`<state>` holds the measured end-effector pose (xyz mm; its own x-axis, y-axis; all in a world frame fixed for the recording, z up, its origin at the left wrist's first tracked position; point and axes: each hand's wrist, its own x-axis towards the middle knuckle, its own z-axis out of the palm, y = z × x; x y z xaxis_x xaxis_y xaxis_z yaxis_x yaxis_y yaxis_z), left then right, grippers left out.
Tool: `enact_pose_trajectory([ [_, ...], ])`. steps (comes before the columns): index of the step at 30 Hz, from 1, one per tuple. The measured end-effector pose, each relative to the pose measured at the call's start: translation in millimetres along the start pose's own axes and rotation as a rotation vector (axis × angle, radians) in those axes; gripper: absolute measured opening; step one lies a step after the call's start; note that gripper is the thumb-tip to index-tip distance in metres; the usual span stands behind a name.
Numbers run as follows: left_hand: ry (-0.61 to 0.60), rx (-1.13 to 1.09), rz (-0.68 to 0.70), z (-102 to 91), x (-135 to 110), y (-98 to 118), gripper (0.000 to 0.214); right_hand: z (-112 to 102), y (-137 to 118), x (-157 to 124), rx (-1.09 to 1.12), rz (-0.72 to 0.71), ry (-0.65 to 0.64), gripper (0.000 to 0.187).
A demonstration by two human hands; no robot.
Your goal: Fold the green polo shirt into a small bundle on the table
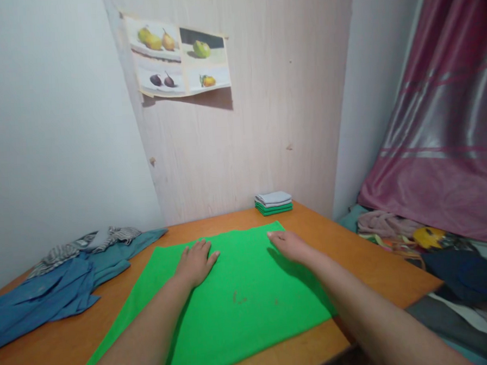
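Note:
A bright green cloth (249,296) lies spread flat on the orange wooden table (353,253). My left hand (195,263) rests palm down on its far left part, fingers together and flat. My right hand (288,244) lies flat on the cloth near its far right corner. Neither hand grips anything. A few small dark marks show near the cloth's middle.
A small stack of folded cloths (273,202), grey on green, sits at the table's back by the wooden panel. Crumpled blue and striped clothes (64,273) lie at the left. A fruit poster (177,58) hangs above. Piled laundry (413,233) and a purple curtain (445,139) are at right.

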<state>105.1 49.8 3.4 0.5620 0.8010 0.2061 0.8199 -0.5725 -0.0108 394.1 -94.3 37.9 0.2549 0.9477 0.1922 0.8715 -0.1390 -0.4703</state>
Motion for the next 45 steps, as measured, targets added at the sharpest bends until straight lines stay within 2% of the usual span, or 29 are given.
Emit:
enact_pose_trajectory([
  [2,0.002,0.003,0.016,-1.9,-3,2,0.065,-4,14,-26,-0.033,0.005,-0.011,0.062],
  [6,0.003,-0.001,0.057,-9.8,-9,16,0.060,-1,50,-66,-0.240,0.049,-0.069,0.068],
  [9,0.006,-0.042,0.151,-18.4,-13,38,0.057,-8,73,-78,-0.206,0.104,0.017,0.065],
  [12,0.013,-0.157,0.295,-29.2,-20,71,0.051,-27,87,-86,-0.092,0.102,0.146,0.055],
  [14,0.004,-0.246,0.369,-36.8,-26,97,0.047,-41,92,-93,-0.076,0.108,0.178,0.047],
  [18,-0.048,-0.382,0.528,-47.3,-44,152,0.038,-57,94,-115,-0.125,0.150,0.135,0.038],
  [21,-0.052,-0.440,0.639,-48.7,-56,188,0.032,-58,91,-132,-0.125,0.200,0.094,0.033],
  [24,-0.080,-0.475,0.690,-46.3,-65,214,0.027,-56,86,-147,-0.138,0.229,0.050,0.030],
  [27,-0.113,-0.449,0.693,-42.6,-69,227,0.024,-56,82,-159,-0.203,0.232,0.039,0.029],
  [33,-0.114,-0.427,0.638,-40.3,-71,229,0.025,-60,82,-167,-0.145,0.189,0.020,0.028],
  [39,-0.090,-0.325,0.578,-50.4,-75,241,0.037,-49,82,-160,-0.116,0.169,0.040,0.008],
  [42,-0.077,-0.262,0.521,-55.4,-76,252,0.050,-42,84,-152,-0.007,0.215,0.075,0.007],
  [45,-0.059,-0.192,0.486,-58.5,-77,264,0.063,-38,86,-145,0.227,0.217,0.112,0.010],
])
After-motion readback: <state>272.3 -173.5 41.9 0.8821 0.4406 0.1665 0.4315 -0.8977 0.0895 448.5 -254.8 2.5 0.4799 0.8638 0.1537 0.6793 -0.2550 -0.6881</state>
